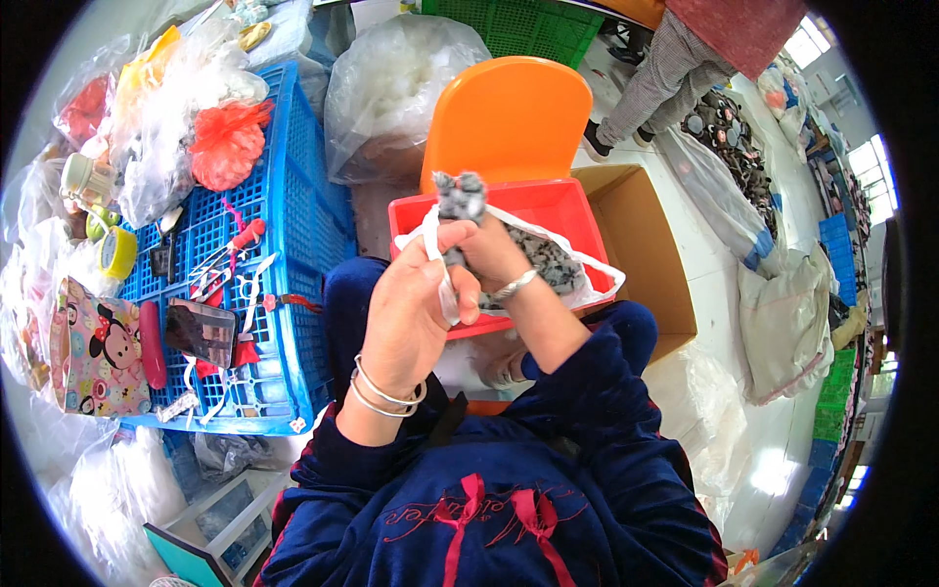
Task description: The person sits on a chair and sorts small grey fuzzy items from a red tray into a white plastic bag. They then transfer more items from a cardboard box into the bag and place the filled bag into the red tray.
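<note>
In front of me a red plastic bin (533,201) holds an open white plastic bag (608,279) with mottled grey-and-black fuzzy plush pieces (550,262) inside. My left hand (421,289), with two bangles at the wrist, is curled round the bag's white edge, which loops over its fingers. Close beside it, my right hand (497,256) is closed at the base of a small grey fuzzy plush piece (460,196), which sticks up above both hands and is slightly blurred. My left hand partly covers the right fingers.
An orange chair (509,117) stands behind the bin, with a cardboard box (641,245) to its right. At left, a blue crate (293,342) bears a phone (201,331), ribbons and bags. Another person's legs (650,83) are at the far right.
</note>
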Motion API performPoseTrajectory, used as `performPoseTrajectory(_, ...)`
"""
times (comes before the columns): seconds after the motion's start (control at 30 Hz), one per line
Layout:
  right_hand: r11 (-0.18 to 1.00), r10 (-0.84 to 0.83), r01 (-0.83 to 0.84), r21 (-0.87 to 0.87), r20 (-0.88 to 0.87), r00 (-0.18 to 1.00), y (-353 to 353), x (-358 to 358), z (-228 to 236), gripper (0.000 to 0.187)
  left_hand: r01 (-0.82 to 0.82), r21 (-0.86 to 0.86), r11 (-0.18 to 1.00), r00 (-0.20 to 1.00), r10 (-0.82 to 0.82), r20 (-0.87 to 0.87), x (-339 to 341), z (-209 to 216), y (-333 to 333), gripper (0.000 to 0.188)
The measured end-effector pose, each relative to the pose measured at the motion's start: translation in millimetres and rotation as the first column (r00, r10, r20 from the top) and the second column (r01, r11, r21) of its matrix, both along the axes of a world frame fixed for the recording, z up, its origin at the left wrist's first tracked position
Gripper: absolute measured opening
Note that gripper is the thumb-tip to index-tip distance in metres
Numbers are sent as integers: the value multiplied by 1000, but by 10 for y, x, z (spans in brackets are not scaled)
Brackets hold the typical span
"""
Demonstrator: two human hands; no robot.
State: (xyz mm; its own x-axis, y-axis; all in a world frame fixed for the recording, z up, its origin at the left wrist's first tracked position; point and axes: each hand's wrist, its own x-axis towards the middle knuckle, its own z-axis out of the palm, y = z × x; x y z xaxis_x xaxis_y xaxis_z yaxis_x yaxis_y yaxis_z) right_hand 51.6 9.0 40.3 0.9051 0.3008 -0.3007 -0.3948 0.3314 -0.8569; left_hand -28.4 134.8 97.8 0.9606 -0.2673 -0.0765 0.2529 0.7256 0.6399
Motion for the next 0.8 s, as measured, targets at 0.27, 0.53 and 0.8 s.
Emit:
performPoseTrajectory(0.27, 885, 403, -342, -316, 150, 903, 169, 316, -1200, 14, -67, 18, 998, 998, 66, 24, 37, 76, 13, 42)
performPoseTrajectory(0.53, 299, 712, 56, -953, 262, 651, 18, 163, -564, 41, 17, 86, 996, 996, -25, 91, 116, -111, 147, 36)
performPoseTrajectory(0.8, 111, 447, 508, -854, 499, 742, -1274, -450, 669, 60, -64, 168, 984, 995, 51, 83, 159, -112, 185, 36)
